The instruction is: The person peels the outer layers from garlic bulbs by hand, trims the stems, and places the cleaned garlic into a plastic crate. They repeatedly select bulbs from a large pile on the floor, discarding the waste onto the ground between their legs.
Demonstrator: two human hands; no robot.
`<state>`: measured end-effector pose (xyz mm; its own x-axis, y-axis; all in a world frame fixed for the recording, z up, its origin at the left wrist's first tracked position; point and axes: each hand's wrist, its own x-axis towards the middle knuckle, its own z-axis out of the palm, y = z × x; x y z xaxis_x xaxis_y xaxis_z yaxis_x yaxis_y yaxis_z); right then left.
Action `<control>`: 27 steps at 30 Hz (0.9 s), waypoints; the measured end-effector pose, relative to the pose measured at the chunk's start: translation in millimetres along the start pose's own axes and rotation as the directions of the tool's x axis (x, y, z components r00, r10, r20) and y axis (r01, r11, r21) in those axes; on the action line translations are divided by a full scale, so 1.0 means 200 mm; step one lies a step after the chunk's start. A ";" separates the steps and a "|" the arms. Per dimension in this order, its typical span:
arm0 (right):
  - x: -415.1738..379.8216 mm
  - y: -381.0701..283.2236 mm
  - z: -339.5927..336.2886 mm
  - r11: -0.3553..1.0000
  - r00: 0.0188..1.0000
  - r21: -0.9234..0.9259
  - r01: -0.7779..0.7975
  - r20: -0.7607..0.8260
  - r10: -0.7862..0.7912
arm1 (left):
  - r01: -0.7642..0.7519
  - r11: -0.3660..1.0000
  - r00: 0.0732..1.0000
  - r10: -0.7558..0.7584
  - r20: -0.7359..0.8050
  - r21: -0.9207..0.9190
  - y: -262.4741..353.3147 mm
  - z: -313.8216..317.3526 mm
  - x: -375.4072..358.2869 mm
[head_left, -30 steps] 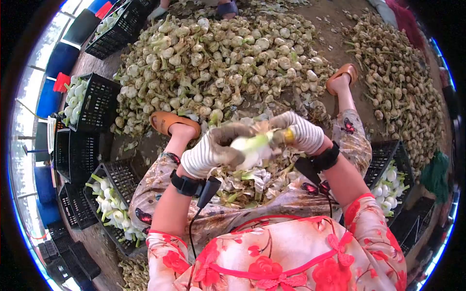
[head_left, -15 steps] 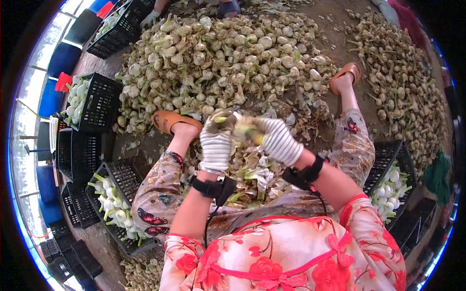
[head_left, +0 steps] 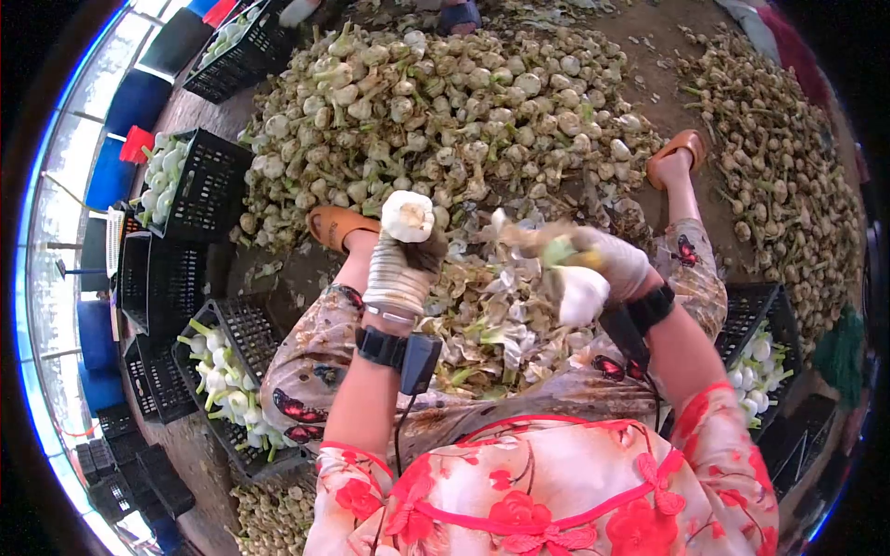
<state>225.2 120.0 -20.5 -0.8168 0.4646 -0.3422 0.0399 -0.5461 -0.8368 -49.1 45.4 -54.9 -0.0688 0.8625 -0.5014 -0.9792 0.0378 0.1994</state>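
My left hand (head_left: 400, 271), in a striped, soiled glove, is closed around a garlic bulb (head_left: 408, 217). The bulb is white, with its cut root end facing up. To the right, my right hand (head_left: 607, 259) is also gloved and smeared by motion, its fingers curled. Something with a yellow part shows in its grip, too blurred to name. A white piece (head_left: 582, 295), perhaps garlic or its skin, appears just below the fingers. Loose garlic peels (head_left: 491, 324) cover the ground between my legs, below both hands.
A big heap of untrimmed garlic (head_left: 445, 120) lies ahead, with another garlic pile (head_left: 779, 176) at right. Black crates of trimmed garlic stand by my left leg (head_left: 250, 334), at my right (head_left: 742, 310) and farther left (head_left: 213, 185). Another person's foot (head_left: 459, 17) shows beyond the heap.
My hands, close together before, have moved apart, the right one going right. The bulb in my left hand now shows its white root end. The view has shifted slightly.
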 end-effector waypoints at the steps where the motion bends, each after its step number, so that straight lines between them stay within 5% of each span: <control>1: 0.04 0.06 -0.01 0.792 0.998 -0.610 -0.035 0.018 0.058 | -0.012 0.999 1.000 0.012 0.003 0.031 -0.01 -0.02 0.02; 2: 0.07 0.08 0.01 0.248 0.993 -0.968 -0.036 -0.007 0.118 | -0.028 0.998 1.000 0.028 0.007 0.055 -0.02 -0.03 0.02; 3: 0.09 0.11 0.05 -0.238 0.972 -0.964 -0.117 -0.160 0.174 | -0.047 0.996 0.999 0.047 0.002 0.076 -0.02 -0.05 0.02; 4: 0.11 0.11 0.06 0.077 0.990 -0.990 -0.117 -0.111 0.084 | -0.079 0.992 0.995 0.084 -0.051 0.099 -0.02 -0.05 0.01; 6: 0.16 0.11 0.08 0.645 0.993 -0.764 0.015 -0.064 -0.098 | -0.171 0.975 0.967 0.194 -0.168 0.139 0.03 -0.04 -0.06; 10: 0.25 0.18 0.09 0.411 0.971 -0.908 0.082 -0.020 -0.237 | -0.483 0.873 0.809 0.475 -0.347 0.067 0.35 -0.08 -0.33; 11: 0.26 0.23 0.03 0.463 0.972 -0.884 0.068 -0.045 -0.229 | -0.577 0.810 0.749 0.577 -0.325 0.108 0.48 -0.12 -0.44; 13: 0.29 0.36 -0.09 0.567 0.974 -0.823 0.028 -0.105 -0.200 | -0.746 0.657 0.591 0.728 -0.347 0.109 0.76 -0.21 -0.71; 16: 0.37 0.49 -0.21 0.523 0.969 -0.851 -0.046 -0.165 -0.183 | -0.959 0.277 0.277 0.894 -0.352 -0.049 0.99 -0.26 -0.95; 18: 0.44 0.54 -0.25 0.398 0.969 -0.908 -0.135 -0.205 -0.138 | -0.929 0.368 0.330 0.872 -0.361 0.040 1.00 -0.28 -0.89; 20: 0.50 0.61 -0.31 0.328 0.964 -0.931 -0.163 -0.221 -0.147 | -0.792 0.572 0.511 0.812 -0.282 0.214 0.96 -0.31 -0.62; 21: 0.54 0.68 -0.34 0.465 0.963 -0.877 -0.119 -0.217 -0.162 | -0.693 0.640 0.595 0.767 -0.239 0.332 0.91 -0.30 -0.47; 22: 0.54 0.68 -0.36 0.460 0.964 -0.879 -0.129 -0.220 -0.151 | -0.557 0.673 0.675 0.708 -0.206 0.486 0.77 -0.22 -0.29; 23: 0.54 0.66 -0.35 0.455 0.964 -0.880 -0.138 -0.224 -0.141 | -0.449 0.653 0.659 0.703 -0.268 0.610 0.60 -0.08 -0.16; 24: 0.53 0.63 -0.34 0.450 0.964 -0.881 -0.148 -0.231 -0.135 | -0.404 0.554 0.698 0.701 -0.146 0.728 0.58 -0.22 0.07; 25: 0.51 0.58 -0.32 0.246 0.963 -0.956 -0.160 -0.206 -0.173 | -0.273 0.451 0.771 0.631 -0.087 0.850 0.52 -0.36 0.25; 26: 0.49 0.50 -0.25 0.243 0.938 -0.939 -0.242 -0.290 -0.188 | -0.082 0.001 0.748 0.661 0.061 0.997 0.45 -0.33 0.38; 27: 0.48 0.51 -0.29 0.399 0.932 -0.859 -0.321 -0.361 -0.027 | -0.084 -0.139 0.807 0.571 0.149 0.987 0.46 -0.61 0.61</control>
<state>183.5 148.7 -163.7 -0.5547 0.6996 -0.4504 0.7726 0.2321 -0.5909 -170.5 92.5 -201.0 -0.5868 0.7927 -0.1655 0.3298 0.4206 0.8452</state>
